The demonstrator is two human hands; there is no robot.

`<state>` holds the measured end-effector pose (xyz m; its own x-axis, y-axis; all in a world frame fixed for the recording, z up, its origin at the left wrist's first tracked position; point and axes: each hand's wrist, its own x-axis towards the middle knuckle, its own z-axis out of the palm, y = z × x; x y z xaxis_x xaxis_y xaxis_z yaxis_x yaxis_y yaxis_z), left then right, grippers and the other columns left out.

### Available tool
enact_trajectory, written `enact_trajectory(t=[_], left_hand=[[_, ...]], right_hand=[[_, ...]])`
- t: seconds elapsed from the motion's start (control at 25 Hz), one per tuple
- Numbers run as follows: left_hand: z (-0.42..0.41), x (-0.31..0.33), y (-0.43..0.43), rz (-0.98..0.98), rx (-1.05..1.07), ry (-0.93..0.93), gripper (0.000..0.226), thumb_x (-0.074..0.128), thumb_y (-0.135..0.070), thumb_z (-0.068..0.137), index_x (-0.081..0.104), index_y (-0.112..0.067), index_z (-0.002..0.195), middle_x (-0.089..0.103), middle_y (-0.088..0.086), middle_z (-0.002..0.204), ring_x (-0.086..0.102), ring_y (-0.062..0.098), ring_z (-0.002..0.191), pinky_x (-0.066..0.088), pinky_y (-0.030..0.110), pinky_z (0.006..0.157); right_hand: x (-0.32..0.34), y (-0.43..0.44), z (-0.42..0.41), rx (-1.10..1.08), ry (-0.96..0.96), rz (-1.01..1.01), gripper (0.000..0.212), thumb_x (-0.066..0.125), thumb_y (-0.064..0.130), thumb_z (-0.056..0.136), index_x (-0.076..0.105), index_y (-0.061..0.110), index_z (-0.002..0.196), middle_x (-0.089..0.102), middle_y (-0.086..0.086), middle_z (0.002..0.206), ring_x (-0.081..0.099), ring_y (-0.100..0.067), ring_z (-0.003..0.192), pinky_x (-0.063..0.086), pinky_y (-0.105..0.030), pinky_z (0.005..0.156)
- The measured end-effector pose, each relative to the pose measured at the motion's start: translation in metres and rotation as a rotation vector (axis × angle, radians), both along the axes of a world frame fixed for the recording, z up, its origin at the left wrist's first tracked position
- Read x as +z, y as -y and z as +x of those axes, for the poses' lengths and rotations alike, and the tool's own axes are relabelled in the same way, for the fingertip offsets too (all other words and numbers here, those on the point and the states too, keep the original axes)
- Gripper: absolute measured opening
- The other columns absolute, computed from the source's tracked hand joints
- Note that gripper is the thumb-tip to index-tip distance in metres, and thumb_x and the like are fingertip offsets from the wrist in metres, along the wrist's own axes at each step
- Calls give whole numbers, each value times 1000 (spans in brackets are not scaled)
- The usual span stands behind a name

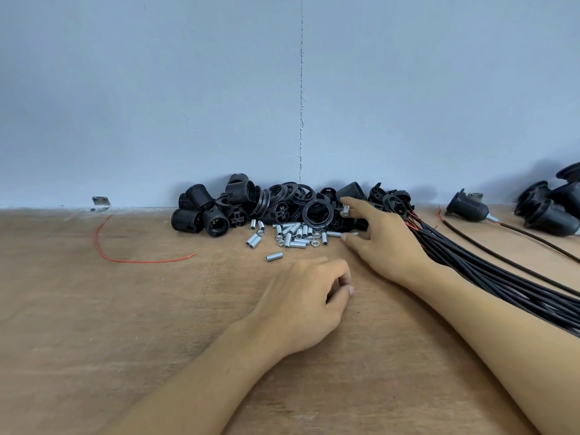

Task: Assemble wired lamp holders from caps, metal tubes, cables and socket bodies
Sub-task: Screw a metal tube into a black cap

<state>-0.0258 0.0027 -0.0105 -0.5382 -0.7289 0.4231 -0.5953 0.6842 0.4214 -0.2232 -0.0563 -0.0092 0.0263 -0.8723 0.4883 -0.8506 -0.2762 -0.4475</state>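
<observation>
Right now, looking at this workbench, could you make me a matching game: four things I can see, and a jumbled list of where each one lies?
Things:
1. red wire
2. metal tubes
3. black cables
4. wired lamp holder

Places:
A. heaped in front of the black socket parts
B. far right, by the wall
C. alone on the left of the table
D. bundled, running off the right edge

Pairs: 1-C, 2-A, 3-D, 4-B.
</observation>
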Motion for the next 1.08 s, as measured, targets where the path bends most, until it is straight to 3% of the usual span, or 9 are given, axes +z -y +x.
enact_trajectory(t=[0.12,0.24,0.32,0.4,0.48,0.56,0.88,1.0,1.08], left_hand=[[0,0,1,6,1,5,14,61,-31,95,56,-32,82,45,-16,64,47,4,69,34,25,63],[0,0,0,14,4,2,12,61,-32,95,58,-31,83,45,-17,64,47,2,68,34,25,62],[1,0,0,14,8,0,12,61,-32,95,58,-31,83,45,-17,65,47,1,68,33,22,60],[1,0,1,19,19,-12,11,62,-33,95,60,-30,84,49,-16,71,50,1,73,34,17,62],[1,-1,2,24,31,-24,9,63,-34,95,64,-30,87,55,-14,83,53,3,83,41,19,70],[0,-2,2,8,40,-19,10,62,-36,95,65,-30,88,56,-13,89,50,3,90,44,23,79],[0,-2,3,15,48,-6,9,61,-37,96,64,-31,90,54,-13,91,46,4,96,45,28,85],[1,-3,3,-2,41,8,9,60,-36,97,66,-30,96,55,-14,96,46,5,100,42,25,87],[1,-3,3,-39,-3,46,16,57,-32,100,69,-29,111,58,-16,109,44,4,105,37,21,92]], right_hand=[[2,0,0,-34,53,-65,57,70,23,86,51,40,137,68,19,113,50,10,68,52,-34,85],[0,0,-1,-59,-6,-21,66,69,29,86,41,40,145,63,14,132,61,-8,104,50,-38,95],[-1,1,-2,-58,-15,3,68,69,30,87,39,38,147,61,12,137,58,-16,121,48,-39,99],[-2,2,-3,-65,-4,-28,66,70,26,87,43,36,146,63,11,132,61,-13,104,48,-34,93],[-1,3,-4,-80,24,-74,61,70,21,86,49,33,142,65,10,122,52,-8,81,46,-30,84],[-1,4,-4,-85,57,-91,55,70,19,86,54,31,138,63,12,111,48,-5,74,47,-30,82],[-1,2,-1,-75,99,-155,39,64,8,88,67,26,122,58,16,89,58,-4,72,47,-28,77],[-1,2,-1,-90,109,-148,42,66,9,87,65,26,125,59,13,94,57,-2,71,46,-26,77],[-2,2,-1,-82,80,-129,53,69,13,85,57,27,135,62,9,108,57,-3,70,48,-29,81]])
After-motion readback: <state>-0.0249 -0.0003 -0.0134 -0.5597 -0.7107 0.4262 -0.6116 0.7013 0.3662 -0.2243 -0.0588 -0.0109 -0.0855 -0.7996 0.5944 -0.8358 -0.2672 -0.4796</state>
